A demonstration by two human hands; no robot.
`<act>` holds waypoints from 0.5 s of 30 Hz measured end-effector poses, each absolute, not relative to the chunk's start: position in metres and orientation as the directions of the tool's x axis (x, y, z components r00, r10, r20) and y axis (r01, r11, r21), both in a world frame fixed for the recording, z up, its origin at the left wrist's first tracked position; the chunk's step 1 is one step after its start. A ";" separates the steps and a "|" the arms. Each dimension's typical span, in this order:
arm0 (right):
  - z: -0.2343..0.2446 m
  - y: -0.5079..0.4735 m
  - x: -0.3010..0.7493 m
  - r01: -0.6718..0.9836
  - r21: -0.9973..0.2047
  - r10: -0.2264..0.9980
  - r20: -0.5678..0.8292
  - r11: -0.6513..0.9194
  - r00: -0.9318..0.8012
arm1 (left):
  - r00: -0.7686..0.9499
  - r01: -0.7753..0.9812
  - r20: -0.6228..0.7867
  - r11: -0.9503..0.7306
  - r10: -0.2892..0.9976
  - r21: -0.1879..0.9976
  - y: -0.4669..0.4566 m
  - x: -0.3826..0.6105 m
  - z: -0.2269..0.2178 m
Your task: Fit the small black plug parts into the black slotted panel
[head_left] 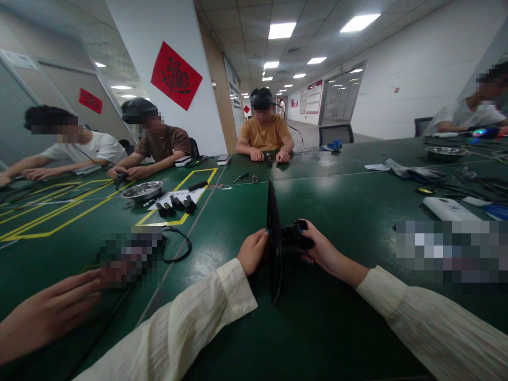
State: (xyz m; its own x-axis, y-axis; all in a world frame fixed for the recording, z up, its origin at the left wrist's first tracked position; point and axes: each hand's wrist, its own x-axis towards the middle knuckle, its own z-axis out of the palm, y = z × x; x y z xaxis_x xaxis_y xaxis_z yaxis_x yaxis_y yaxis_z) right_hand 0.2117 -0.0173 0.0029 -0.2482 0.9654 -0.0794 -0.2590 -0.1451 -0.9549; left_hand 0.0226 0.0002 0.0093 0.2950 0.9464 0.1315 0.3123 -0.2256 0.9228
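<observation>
A thin black panel [274,243] stands on edge on the green table [341,211], seen edge-on in front of me. My left hand [253,251] is closed on its left side at mid-height. My right hand [317,251] grips a small black bracket-like part [296,235] that sits against the panel's right face. Both my arms wear cream sleeves.
A co-worker's hand [47,312] lies at lower left by a black cable loop [178,246]. A metal bowl [142,190], white paper with small black parts [174,203] and yellow floor-tape lines sit left of centre. Several seated people work around the table; white devices [448,209] lie right.
</observation>
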 end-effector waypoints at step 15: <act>0.001 -0.016 0.212 -0.252 -0.957 0.967 -0.085 -0.147 -0.240 | 0.289 0.279 0.118 -0.202 0.950 0.939 0.001 0.023 0.008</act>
State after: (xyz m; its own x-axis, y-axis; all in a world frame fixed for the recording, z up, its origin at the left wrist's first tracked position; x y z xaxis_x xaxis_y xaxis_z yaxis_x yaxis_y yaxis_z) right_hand 0.2116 -0.0155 0.0013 -0.2398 0.9671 -0.0854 -0.2519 -0.1469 -0.9565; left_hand 0.0228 0.0008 0.0076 0.2895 0.9499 0.1179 0.2789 -0.2015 0.9389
